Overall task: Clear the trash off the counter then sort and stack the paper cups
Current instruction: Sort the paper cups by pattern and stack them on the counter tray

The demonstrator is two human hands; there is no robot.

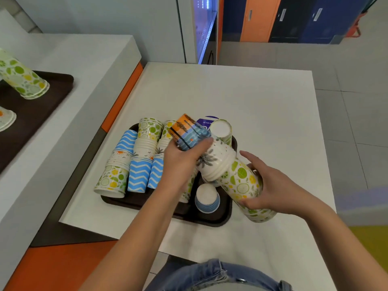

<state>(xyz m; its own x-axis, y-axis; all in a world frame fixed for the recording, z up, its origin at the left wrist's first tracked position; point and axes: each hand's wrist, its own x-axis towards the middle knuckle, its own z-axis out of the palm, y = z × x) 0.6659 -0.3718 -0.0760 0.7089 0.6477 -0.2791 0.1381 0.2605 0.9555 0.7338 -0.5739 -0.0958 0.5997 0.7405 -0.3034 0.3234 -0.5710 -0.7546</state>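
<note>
A dark brown tray (222,217) on the white table holds several stacks of paper cups lying on their sides: blue zigzag cups (139,175), lime-and-lemon cups (112,179) and sun-print cups (144,145). My left hand (182,162) grips an orange-and-blue palm-print cup (188,132) over the tray. My right hand (270,185) holds a long tilted stack, lime-print cups (241,183) at its wide end and white palm-print cups (218,158) nested above. One blue-striped cup (207,198) stands upside down on the tray.
A second brown tray (42,114) on the raised counter at left carries a leaning lime-print cup stack (23,78). A purple round sticker (206,120) shows behind the cups. White table surface (252,101) extends beyond the tray. Lockers stand at the back right.
</note>
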